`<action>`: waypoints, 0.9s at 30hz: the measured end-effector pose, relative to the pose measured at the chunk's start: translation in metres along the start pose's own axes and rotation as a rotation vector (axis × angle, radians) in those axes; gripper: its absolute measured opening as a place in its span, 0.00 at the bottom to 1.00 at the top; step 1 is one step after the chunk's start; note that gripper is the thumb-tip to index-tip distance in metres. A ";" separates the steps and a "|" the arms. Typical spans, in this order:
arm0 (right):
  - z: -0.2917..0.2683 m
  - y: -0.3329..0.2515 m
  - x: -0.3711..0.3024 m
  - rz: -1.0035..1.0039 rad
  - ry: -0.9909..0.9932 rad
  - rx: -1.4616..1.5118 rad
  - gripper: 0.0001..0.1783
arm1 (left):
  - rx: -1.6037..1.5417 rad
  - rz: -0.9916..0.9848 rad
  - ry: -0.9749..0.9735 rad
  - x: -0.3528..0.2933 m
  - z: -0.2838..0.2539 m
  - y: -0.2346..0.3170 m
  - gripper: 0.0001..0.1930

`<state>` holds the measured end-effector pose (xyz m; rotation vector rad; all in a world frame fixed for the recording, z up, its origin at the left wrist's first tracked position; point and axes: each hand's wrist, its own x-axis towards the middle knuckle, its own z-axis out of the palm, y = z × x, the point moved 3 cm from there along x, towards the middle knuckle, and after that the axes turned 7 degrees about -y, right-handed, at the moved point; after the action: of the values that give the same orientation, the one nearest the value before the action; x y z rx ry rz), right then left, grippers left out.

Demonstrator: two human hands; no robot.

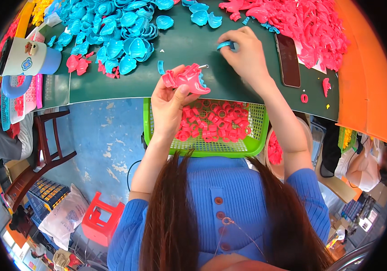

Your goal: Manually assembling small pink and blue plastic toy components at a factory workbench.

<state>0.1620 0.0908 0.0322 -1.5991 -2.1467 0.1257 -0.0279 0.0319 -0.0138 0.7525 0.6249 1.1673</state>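
Two hands (171, 101), one pink toy (186, 79)

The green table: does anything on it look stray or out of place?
A dark phone lies among the pink parts, and single pink pieces sit loose on the green table, apart from the piles.

My dark green worktop (112, 86); below it, worn blue painted floor (107, 140), brown wooden chair (44, 149), small red plastic stool (101, 221); bright, even light.
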 end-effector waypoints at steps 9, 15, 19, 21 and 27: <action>-0.007 -0.027 -0.010 0.251 -0.112 1.155 0.07 | -0.015 -0.070 -0.073 -0.002 0.001 -0.002 0.21; -0.007 -0.038 -0.012 0.256 -0.078 1.060 0.08 | -0.083 -0.141 -0.077 -0.004 0.002 0.000 0.17; -0.011 -0.055 -0.018 0.151 -0.035 0.852 0.07 | -0.118 -0.160 -0.063 -0.003 0.001 0.001 0.15; -0.015 -0.061 -0.020 0.067 0.017 0.701 0.07 | -0.109 -0.154 -0.069 -0.003 -0.001 0.001 0.14; -0.016 -0.070 -0.022 -0.173 0.150 0.380 0.08 | -0.061 -0.140 -0.044 -0.003 -0.002 0.000 0.11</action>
<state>0.1114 0.0444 0.0628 -1.1667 -1.9901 0.3266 -0.0305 0.0294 -0.0149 0.6707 0.5931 1.0339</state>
